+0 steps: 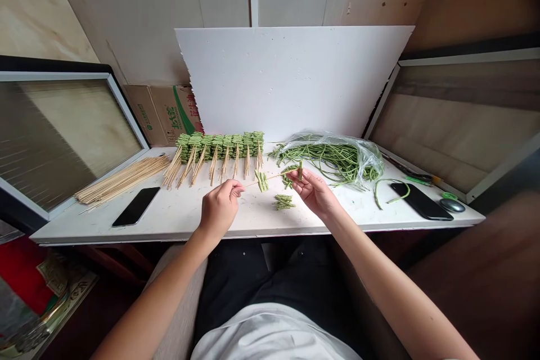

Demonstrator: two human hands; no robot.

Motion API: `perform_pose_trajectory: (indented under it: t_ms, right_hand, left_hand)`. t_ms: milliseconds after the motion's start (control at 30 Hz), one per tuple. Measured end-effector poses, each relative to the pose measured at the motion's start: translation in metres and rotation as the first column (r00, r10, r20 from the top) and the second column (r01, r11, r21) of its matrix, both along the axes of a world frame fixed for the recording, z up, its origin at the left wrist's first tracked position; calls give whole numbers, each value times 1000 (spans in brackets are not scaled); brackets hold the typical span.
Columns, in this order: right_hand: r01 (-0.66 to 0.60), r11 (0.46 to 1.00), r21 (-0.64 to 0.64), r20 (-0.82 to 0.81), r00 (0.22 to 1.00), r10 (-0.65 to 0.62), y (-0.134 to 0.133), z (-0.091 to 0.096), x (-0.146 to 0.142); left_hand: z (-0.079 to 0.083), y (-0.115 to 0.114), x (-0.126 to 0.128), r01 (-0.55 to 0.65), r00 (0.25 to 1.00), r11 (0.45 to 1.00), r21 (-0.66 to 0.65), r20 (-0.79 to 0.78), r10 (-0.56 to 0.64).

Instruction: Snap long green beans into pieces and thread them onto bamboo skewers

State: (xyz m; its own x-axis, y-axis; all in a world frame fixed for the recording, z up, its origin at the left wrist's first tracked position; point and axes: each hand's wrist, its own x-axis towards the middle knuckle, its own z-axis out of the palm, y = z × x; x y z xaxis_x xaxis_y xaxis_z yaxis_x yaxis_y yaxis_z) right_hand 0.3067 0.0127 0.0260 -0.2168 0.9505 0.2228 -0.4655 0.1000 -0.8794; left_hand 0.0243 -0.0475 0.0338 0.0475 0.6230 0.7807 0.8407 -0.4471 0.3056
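Between my hands a thin bamboo skewer (276,175) runs level over the table, with several short green bean pieces (261,181) threaded on it. My left hand (219,202) pinches the skewer's left end. Fingers and thumb of my right hand (314,191) grip an upright bean piece (301,170) at the skewer's other end. Just below lies a small pile of cut bean pieces (284,201); a few more sit partly hidden behind my right fingers. Finished bean skewers (228,146) are stacked in a row at the back, their sticks pointing toward me.
Loose bamboo skewers (122,180) and a phone (136,206) lie at left. To the right are long beans in a clear plastic bag (337,157), a single bean (379,194), a black phone (422,201), a mouse (452,205) and scissors (405,169). A white board (295,79) stands behind.
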Motion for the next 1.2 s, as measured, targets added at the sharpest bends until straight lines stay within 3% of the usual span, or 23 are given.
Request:
perform_pose_trajectory:
  t_ms: [200, 433, 700, 1033, 1200]
  right_hand:
    - [63, 998, 18, 119, 991, -65, 1, -3, 0]
    - [71, 997, -12, 71, 995, -70, 1, 0, 0]
    - [140, 989, -41, 123, 983, -134, 0, 1, -1]
    - [198, 979, 45, 160, 966, -202, -4, 0, -10]
    - [202, 977, 70, 200, 957, -212, -10, -10, -24]
  left_hand:
    - [-1, 1, -1, -41, 999, 999, -22, -26, 41]
    - [-2, 1, -2, -39, 998, 999, 12, -55, 40]
    - [-3, 1, -2, -15, 998, 998, 57, -65, 19]
    - [-7, 1, 2, 25, 999, 999, 29, -40, -24]
    - [-12, -1, 9, 71, 997, 995, 76, -41, -68]
